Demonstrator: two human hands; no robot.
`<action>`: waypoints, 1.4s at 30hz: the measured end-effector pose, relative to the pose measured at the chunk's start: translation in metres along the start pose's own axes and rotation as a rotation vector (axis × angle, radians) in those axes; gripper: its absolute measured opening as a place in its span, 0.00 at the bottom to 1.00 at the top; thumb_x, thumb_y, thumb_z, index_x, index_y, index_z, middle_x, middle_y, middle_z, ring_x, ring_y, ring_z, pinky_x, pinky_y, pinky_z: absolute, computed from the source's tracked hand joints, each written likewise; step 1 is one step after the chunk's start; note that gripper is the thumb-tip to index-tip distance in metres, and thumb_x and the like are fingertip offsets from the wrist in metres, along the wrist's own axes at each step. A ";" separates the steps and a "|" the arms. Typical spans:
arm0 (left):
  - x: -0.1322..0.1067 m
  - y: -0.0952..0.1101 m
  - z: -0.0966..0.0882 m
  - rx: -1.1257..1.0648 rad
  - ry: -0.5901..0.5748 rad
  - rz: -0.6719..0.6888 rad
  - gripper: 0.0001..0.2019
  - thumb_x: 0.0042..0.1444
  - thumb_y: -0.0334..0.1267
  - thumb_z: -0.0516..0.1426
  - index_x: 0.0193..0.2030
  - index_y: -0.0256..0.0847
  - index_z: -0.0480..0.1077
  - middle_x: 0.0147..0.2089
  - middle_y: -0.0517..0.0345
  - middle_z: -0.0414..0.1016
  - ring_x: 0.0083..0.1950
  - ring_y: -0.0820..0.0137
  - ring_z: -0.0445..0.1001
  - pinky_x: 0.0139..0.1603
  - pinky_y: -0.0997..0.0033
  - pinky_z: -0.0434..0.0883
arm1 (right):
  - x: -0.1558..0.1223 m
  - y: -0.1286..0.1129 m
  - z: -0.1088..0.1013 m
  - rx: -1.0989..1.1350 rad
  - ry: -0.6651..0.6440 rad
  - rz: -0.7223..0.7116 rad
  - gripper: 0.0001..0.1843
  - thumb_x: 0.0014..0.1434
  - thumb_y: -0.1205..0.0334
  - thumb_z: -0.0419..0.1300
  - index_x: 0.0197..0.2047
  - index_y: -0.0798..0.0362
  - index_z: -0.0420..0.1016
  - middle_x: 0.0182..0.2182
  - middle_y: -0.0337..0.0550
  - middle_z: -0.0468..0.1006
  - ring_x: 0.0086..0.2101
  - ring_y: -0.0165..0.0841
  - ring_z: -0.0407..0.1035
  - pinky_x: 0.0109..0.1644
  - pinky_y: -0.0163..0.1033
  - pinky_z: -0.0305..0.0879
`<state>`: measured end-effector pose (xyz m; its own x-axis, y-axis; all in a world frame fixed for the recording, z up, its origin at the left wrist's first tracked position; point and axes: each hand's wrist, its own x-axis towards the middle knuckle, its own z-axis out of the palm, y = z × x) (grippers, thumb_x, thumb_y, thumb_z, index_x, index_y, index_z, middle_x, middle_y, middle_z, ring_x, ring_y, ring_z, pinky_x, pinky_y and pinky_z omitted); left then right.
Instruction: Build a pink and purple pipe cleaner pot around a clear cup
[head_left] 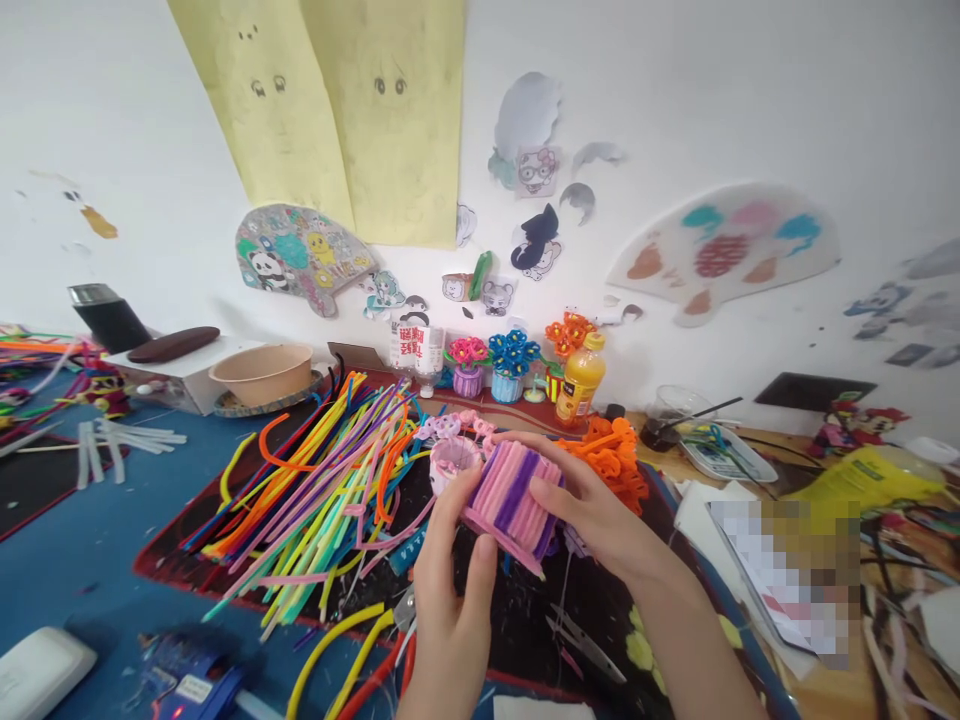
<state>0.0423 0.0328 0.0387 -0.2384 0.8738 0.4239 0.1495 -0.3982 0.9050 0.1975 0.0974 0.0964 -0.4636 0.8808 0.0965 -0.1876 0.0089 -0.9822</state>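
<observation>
Both my hands hold a small cup [504,492] wrapped in pink and purple pipe cleaners, lying on its side above a black mat [540,620]. My left hand [450,590] grips it from below, thumb pressed on the wrapped side. My right hand [600,510] closes on it from the right, fingers over the top. The cup's open mouth [452,455] faces left. A large loose heap of coloured pipe cleaners [330,480] lies just left of my hands.
Orange pipe-cleaner pieces [611,450] sit behind my right hand. Small scissors [581,645] lie on the mat. A blue glue gun [191,685] is at the front left. A juice bottle [579,380], tiny flower pots [491,365] and a paper bowl [261,372] stand by the wall.
</observation>
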 end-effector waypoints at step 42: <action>0.005 0.020 -0.006 -0.043 0.100 -0.026 0.18 0.70 0.40 0.51 0.63 0.55 0.71 0.67 0.60 0.72 0.70 0.63 0.66 0.72 0.59 0.63 | 0.006 0.024 0.020 0.074 -0.129 0.100 0.30 0.48 0.50 0.76 0.48 0.47 0.68 0.42 0.37 0.72 0.39 0.33 0.70 0.44 0.37 0.66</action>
<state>0.0386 0.0276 0.0587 -0.3366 0.8524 0.4001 0.1011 -0.3898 0.9153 0.1730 0.0934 0.0769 -0.5896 0.8073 0.0233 -0.1961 -0.1151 -0.9738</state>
